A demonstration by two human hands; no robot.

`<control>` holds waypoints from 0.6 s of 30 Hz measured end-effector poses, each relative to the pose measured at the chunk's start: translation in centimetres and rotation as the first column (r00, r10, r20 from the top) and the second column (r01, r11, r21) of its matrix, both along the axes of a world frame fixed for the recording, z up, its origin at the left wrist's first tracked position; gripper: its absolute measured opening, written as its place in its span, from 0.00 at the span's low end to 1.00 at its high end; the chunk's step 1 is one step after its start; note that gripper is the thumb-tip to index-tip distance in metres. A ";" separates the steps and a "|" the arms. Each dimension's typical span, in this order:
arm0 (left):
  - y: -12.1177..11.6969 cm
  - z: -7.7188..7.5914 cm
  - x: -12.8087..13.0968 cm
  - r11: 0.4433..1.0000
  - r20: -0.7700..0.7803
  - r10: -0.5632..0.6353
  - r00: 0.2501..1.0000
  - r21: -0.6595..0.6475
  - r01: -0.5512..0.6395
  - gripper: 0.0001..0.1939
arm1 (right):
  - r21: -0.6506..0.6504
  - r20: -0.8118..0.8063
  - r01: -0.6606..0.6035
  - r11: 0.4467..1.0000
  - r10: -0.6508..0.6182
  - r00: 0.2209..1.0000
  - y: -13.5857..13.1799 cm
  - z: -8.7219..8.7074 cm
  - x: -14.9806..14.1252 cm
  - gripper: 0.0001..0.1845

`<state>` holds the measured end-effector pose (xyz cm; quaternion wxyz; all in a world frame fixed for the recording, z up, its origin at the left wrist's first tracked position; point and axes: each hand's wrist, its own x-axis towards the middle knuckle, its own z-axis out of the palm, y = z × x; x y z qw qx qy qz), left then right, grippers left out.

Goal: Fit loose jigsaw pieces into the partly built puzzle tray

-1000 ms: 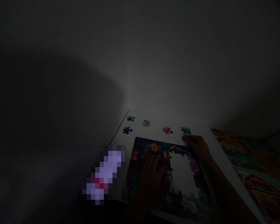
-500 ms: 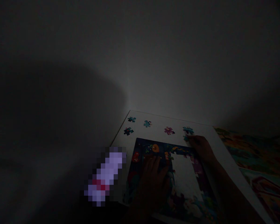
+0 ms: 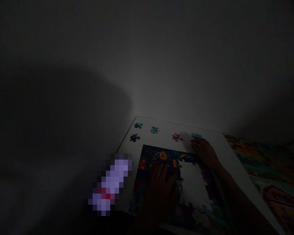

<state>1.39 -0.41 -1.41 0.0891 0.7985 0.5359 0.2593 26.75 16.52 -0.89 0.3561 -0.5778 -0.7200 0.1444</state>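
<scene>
A dark blue jigsaw puzzle [image 3: 149,153] with sea pictures lies on a white board, a bare white gap [image 3: 192,179] in its right half. My left hand [image 3: 160,186] rests flat on the puzzle's left part, fingers stretched out. Above the puzzle's upper right edge, my right hand [image 3: 204,151] has its fingers curled together, seemingly round a puzzle piece hidden by them. Just beyond those fingers lies a teal piece [image 3: 196,135], and to their left a pink piece [image 3: 177,137].
More loose pieces lie at the upper left: a teal one [image 3: 138,125], a light blue one [image 3: 155,130] and a dark blue one [image 3: 135,137]. Left of the white board [image 3: 161,122] is a blurred-out purple object [image 3: 115,182]. Colourful printed sheets [image 3: 264,166] lie right. Pale walls rise behind.
My right hand has shifted slightly left and appears raised, its shadow now falling beside the pink piece. The blue piece at its fingertips no longer shows. My left hand stays put.
</scene>
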 end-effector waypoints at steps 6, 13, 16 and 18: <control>0.0 -0.4 0.2 1.000 0.010 0.010 1.000 0.008 -0.010 0.18 | -0.099 -0.049 -0.323 0.941 0.319 0.946 0.5 2.4 -8.5 0.12; -0.1 -0.7 0.3 0.998 0.023 0.016 1.000 0.055 -0.017 0.19 | -0.273 0.087 -0.508 0.817 0.547 0.833 2.8 3.6 -19.7 0.19; 0.0 -0.6 0.4 0.998 0.038 0.017 0.999 0.064 -0.019 0.18 | -0.279 0.208 -0.557 0.782 0.615 0.760 3.6 4.2 -23.4 0.26; 0.0 -0.3 0.4 0.999 0.043 0.014 0.999 0.046 -0.016 0.18 | -0.329 0.271 -0.543 0.772 0.628 0.729 3.9 4.6 -25.1 0.30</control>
